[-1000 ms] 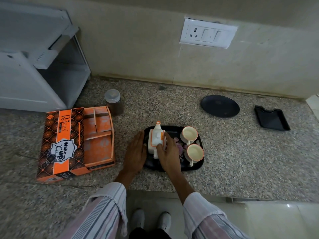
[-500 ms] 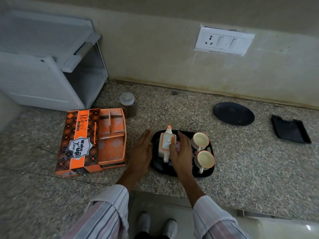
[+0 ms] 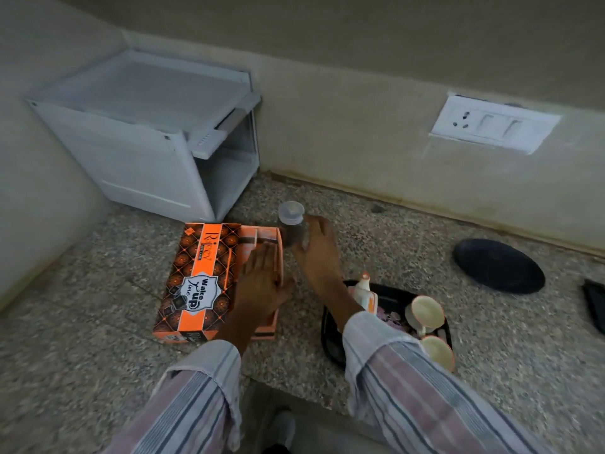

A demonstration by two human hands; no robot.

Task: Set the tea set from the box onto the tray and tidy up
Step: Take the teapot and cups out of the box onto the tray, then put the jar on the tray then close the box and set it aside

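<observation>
Tea set: white-and-orange ceramic teapot [image 3: 364, 292] and cups [image 3: 425, 312] on black tray [image 3: 329, 335]; fragile, lift by handles.
Right fingers [image 3: 314, 224]: curled round brown lidded jar [image 3: 292, 226].
Left hand [image 3: 262, 283]: flat on orange cardboard box [image 3: 199, 283].

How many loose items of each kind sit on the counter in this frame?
Cups: 2
Teapot: 1
Tea tray: 1
Orange box: 1
Lidded jar: 1
Round black plate: 1
Small black tray at the right edge: 1
White rack: 1
Total: 9
</observation>
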